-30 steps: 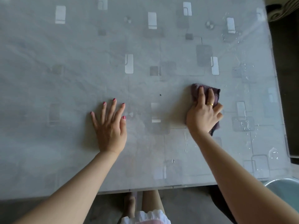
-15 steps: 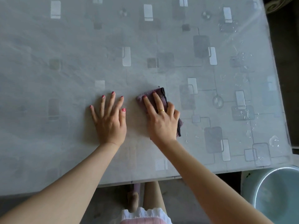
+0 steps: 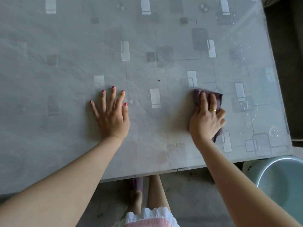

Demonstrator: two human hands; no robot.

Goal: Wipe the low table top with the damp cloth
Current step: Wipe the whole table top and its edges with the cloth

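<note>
The low table top (image 3: 65,46) is grey with a pattern of pale and dark rectangles. A folded purple damp cloth (image 3: 218,100) lies on it toward the right. My right hand (image 3: 205,120) presses flat on the cloth, fingers over it, most of the cloth hidden beneath. My left hand (image 3: 111,115) rests flat on the table left of centre, fingers spread, holding nothing. Water droplets (image 3: 246,105) sit on the surface right of the cloth.
A pale green basin (image 3: 282,182) stands on the floor at the table's front right corner. The table's front edge (image 3: 164,172) runs just above my legs and feet. Dark floor lies past the right edge.
My right hand swept the cloth left to beside my left hand, then back to the right. My left hand stayed planted.
</note>
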